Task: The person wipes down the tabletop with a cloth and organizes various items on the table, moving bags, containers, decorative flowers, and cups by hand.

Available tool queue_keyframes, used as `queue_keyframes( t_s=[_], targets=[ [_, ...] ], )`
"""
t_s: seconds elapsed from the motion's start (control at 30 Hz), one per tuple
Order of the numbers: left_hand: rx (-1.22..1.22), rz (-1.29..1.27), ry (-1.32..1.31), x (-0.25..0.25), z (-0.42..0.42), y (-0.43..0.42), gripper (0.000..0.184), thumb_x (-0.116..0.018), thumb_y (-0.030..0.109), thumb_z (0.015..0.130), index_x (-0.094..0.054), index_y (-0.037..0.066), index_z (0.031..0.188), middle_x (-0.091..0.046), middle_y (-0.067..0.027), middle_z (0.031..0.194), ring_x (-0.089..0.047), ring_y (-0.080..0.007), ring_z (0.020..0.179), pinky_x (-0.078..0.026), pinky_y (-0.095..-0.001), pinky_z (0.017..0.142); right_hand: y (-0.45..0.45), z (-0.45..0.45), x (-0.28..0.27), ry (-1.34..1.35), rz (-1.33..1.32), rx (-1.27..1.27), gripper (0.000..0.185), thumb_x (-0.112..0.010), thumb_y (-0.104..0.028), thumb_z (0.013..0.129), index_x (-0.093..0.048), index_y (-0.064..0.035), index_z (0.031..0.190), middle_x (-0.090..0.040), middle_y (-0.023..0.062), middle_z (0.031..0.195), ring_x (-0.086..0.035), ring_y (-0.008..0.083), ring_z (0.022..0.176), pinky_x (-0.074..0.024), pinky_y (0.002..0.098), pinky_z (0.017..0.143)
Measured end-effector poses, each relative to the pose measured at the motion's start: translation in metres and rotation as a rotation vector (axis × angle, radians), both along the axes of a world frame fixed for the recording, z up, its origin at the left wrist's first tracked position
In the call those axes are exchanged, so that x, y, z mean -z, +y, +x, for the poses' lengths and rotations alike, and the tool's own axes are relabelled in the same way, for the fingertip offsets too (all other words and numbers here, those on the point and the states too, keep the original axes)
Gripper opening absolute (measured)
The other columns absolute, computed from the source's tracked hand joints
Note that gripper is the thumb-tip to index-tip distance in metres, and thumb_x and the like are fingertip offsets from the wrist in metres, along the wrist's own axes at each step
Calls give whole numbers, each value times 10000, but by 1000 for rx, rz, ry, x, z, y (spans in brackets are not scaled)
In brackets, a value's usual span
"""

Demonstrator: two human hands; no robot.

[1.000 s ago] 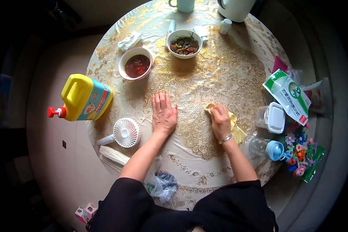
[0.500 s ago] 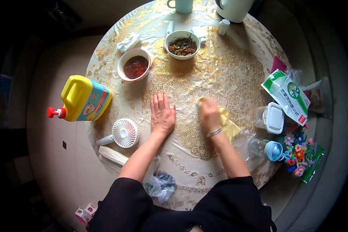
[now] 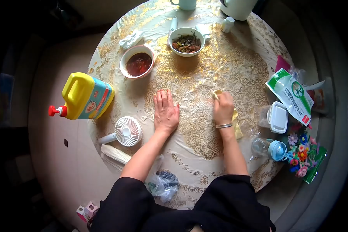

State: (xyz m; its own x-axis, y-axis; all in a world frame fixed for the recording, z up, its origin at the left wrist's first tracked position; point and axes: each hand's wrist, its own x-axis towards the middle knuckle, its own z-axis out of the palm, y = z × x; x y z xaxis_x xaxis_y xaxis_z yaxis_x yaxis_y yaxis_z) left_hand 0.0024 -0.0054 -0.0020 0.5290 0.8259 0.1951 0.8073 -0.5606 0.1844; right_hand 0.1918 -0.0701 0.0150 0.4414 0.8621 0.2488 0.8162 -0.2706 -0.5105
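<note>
My left hand [image 3: 166, 112] lies flat on the patterned tablecloth [image 3: 197, 131], palm down with the fingers stretched out. To its right, my right hand [image 3: 224, 109] is closed around a pale yellow cloth [image 3: 237, 127]. One bit of the cloth pokes out beyond the fingers, and more of it trails beside the wrist, under a bracelet [image 3: 224, 125]. Beyond the hands stand a bowl of dark red sauce [image 3: 139, 64] and a white bowl of mixed food [image 3: 186, 43].
On the left are a yellow jug with a red pump [image 3: 88, 96] and a small white fan [image 3: 127, 131]. Along the right edge sit a green-white packet [image 3: 291, 96], a lidded container [image 3: 278, 117], a blue-capped bottle [image 3: 276, 150] and colourful flowers [image 3: 302, 154]. A plastic bag [image 3: 163, 185] lies near me.
My right hand has slid to the right with the yellow cloth, away from my left hand. The left hand stays flat on the tablecloth. The whole view has shifted slightly.
</note>
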Motion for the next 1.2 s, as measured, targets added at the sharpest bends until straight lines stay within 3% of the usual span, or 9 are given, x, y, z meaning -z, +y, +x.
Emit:
queue_keyframes(
  t_s=[0.13,0.3,0.43,0.5,0.67,0.77,0.9,1.03,1.2],
  targets=[
    [-10,26,26,0,1,-1,620,-440,311,839,-307,-96,1287,-289,-251,1315,-248,-368,1256,-147,-458,1078,-5,-28,0,-127,51,-239,65,-497,6,763,-561,9,757,-539,128,769,-523,269,768,-466,354,712],
    [-6,-6,12,1,-2,-1,622,-441,312,839,-304,-95,1289,-279,-251,1323,-239,-371,1262,-145,-462,1078,-1,1,2,-186,68,-46,54,-509,-1,758,-561,11,768,-551,124,827,-525,269,807,-460,363,724],
    [0,-1,22,-1,2,-1,613,-431,310,847,-303,-93,1290,-278,-250,1324,-235,-370,1265,-141,-463,1079,-5,-6,-9,-78,12,-242,20,-532,9,742,-548,15,753,-535,127,813,-515,258,802,-457,355,720],
    [0,4,27,-2,-1,0,610,-427,309,850,-303,-92,1292,-279,-249,1324,-235,-369,1266,-141,-461,1080,-1,12,-10,-84,80,-42,40,-527,11,750,-525,5,710,-525,122,785,-515,242,775,-463,348,690],
    [-9,5,37,2,1,-2,613,-417,314,856,-293,-93,1297,-285,-248,1322,-235,-369,1265,-144,-455,1080,-8,-9,-4,-162,56,-273,24,-540,-17,766,-554,-3,751,-528,116,793,-517,238,758,-463,331,665],
    [-6,-3,43,0,1,0,622,-416,319,855,-284,-95,1299,-287,-249,1319,-238,-370,1262,-143,-457,1080,0,16,-3,-69,58,-22,14,-549,-15,742,-544,-4,736,-533,118,788,-525,242,759,-464,342,673],
    [-3,-4,61,1,1,-1,630,-419,321,852,-278,-97,1301,-288,-249,1317,-242,-370,1259,-142,-458,1080,-7,-11,-8,-109,59,-266,36,-562,0,720,-555,-4,756,-538,115,801,-528,250,768,-464,348,680],
    [-9,-8,40,0,-1,0,631,-423,318,849,-278,-98,1301,-284,-255,1319,-240,-374,1261,-140,-462,1080,1,10,-6,-179,28,-27,30,-553,12,714,-540,-1,737,-527,126,784,-529,262,763,-462,350,683],
    [-4,-3,48,2,1,-1,633,-424,321,850,-279,-98,1300,-277,-263,1324,-233,-382,1264,-140,-465,1079,-4,0,-12,-34,-2,-257,44,-542,21,717,-558,3,755,-535,129,798,-528,255,765,-461,350,688]
  ],
)
